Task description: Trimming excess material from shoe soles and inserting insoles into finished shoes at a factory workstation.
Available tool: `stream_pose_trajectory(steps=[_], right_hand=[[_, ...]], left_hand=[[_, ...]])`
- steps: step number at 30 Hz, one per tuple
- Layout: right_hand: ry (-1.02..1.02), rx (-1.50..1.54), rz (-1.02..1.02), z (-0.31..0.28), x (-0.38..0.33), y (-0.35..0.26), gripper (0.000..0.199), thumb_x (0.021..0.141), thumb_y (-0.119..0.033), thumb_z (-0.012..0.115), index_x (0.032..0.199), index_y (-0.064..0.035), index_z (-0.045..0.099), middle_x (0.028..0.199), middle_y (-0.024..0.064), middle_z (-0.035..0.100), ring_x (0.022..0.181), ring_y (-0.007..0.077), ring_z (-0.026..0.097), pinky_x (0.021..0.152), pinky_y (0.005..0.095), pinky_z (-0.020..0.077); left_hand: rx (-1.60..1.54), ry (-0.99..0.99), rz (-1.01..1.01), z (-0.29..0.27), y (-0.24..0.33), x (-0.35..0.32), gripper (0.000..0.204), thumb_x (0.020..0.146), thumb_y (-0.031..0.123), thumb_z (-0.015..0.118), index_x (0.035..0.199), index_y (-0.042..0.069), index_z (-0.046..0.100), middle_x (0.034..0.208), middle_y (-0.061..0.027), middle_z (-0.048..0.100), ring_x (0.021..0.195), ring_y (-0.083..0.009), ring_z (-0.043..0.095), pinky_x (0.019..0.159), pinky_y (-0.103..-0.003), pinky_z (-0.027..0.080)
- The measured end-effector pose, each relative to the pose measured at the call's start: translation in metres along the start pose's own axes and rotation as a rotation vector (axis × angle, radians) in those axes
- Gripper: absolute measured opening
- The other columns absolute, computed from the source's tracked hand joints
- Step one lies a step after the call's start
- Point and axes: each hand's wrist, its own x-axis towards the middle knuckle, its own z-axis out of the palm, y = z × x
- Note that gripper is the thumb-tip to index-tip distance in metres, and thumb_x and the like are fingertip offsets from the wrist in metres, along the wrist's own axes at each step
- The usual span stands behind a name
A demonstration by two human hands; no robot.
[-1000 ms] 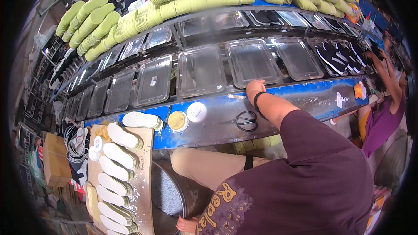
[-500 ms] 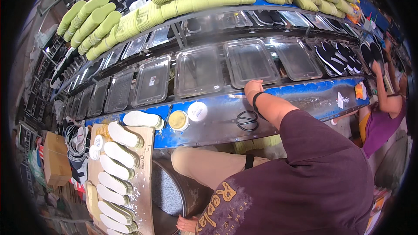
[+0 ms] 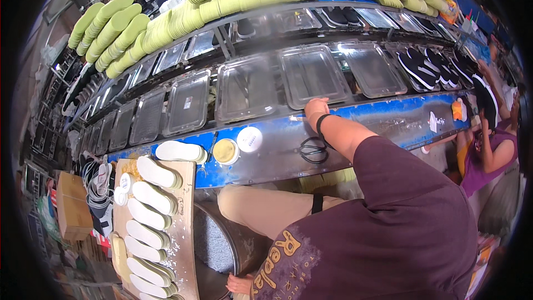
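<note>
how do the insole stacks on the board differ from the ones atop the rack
Colour: the board stacks show white tops; the rack stacks look yellow-green.
Length: the board stacks are short; the rack stacks are mostly longer.
Pose: the board stacks lie flat; many rack stacks lie sideways, edges showing.
Shared: both show green edges.

Large yellow lettering, clear enough to read, runs up the front of the dark purple shirt (image 3: 377, 216), with small letters beside it. Near the far edge of the surface (image 3: 261, 168), a round white lid (image 3: 250, 139) bears tiny print. Dark scrawl near the board's (image 3: 187, 228) right edge is illegible.
</note>
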Motion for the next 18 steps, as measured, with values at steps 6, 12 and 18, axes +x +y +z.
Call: stream_pose_trajectory(steps=[6,12,18], right_hand=[[-0.026,0.003,-0.027,-0.012,-0.006,-0.005,0.050,0.077,-0.016,0.067,0.123,0.0021,0.059,0.133,0.0313,0.047,0.119,0.0527,0.048,0.051,0.0491,0.0566],[-0.038,-0.035,-0.099,-0.013,-0.013,-0.005,0.053,0.078,-0.016,0.066,0.126,0.0032,0.056,0.135,0.0313,0.044,0.120,0.0523,0.047,0.050,0.0513,0.0560],[0.255,0.178,-0.365,0.010,-0.026,0.024,0.044,0.083,-0.013,0.055,0.123,0.0040,0.055,0.119,0.0263,0.058,0.110,0.0451,0.058,0.069,0.0449,0.0573]], left_hand=[[0.004,-0.033,-0.037,0.006,-0.008,-0.010,0.055,0.063,0.013,0.064,0.116,0.004,0.053,0.110,-0.0132,0.054,0.108,-0.0312,0.053,0.107,-0.050,0.036],[0.021,0.064,0.024,0.001,-0.001,-0.006,0.058,0.064,0.016,0.065,0.119,0.004,0.052,0.111,-0.0133,0.054,0.109,-0.0316,0.053,0.107,-0.049,0.036],[0.048,0.090,0.074,0.038,-0.031,-0.022,0.048,0.070,0.023,0.060,0.114,0.006,0.055,0.108,-0.0114,0.055,0.104,-0.0311,0.054,0.104,-0.047,0.037]])
